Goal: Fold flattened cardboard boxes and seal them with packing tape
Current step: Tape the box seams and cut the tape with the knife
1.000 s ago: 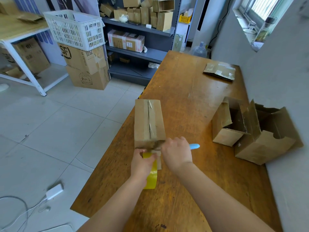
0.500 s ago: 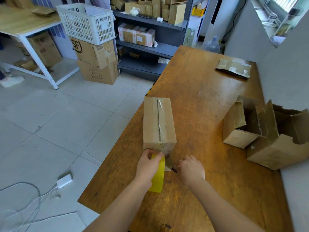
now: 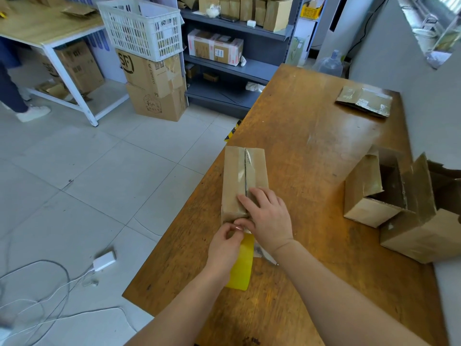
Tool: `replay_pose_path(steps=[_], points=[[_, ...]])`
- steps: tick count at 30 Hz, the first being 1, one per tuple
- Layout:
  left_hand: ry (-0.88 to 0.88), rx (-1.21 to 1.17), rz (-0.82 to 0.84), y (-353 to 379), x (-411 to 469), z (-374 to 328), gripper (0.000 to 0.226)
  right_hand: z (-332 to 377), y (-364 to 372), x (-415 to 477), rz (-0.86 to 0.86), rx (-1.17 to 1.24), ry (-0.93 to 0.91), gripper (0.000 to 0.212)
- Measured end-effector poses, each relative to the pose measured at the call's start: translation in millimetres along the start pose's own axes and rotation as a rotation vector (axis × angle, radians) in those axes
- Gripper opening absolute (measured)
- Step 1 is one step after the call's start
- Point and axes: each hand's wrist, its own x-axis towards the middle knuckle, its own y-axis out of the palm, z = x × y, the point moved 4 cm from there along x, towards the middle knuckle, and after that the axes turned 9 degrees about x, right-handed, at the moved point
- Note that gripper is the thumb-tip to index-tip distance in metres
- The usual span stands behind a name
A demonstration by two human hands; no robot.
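Near the desk's (image 3: 311, 126) left edge, the right hand (image 3: 268, 216) pressed flat-fingered on the box's (image 3: 243, 178) taped seam. The left hand (image 3: 224, 245) gripped the yellow tape roll (image 3: 243, 265).

floor (image 3: 74, 176): pale tiles | shelving (image 3: 249, 68): grey | window (image 3: 429, 18): daylight | wall (image 3: 424, 101): grey

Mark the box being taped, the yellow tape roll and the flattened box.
box being taped (image 3: 233, 176): head view, top flap left of the seam.
yellow tape roll (image 3: 243, 270): head view, outer yellow band.
flattened box (image 3: 364, 101): head view, middle of its upper face.
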Motion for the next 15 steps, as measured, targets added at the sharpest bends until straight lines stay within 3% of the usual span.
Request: replay_pose_path(steps=[8, 12, 15], points=[[-0.089, -0.008, 0.059, -0.3, -7.5, 11.6, 0.012, 5.1, 4.9, 6.5, 0.013, -0.065, 0.047, 0.054], [-0.110, -0.045, 0.082, -5.1, -4.9, 15.4, 0.015, 4.6, 8.3, 6.9, 0.119, -0.120, 0.064, 0.073], [-0.110, -0.057, 0.087, -11.1, -6.1, 16.1, 0.018, 8.0, 6.8, 8.5, 0.113, -0.083, 0.115, 0.075]])
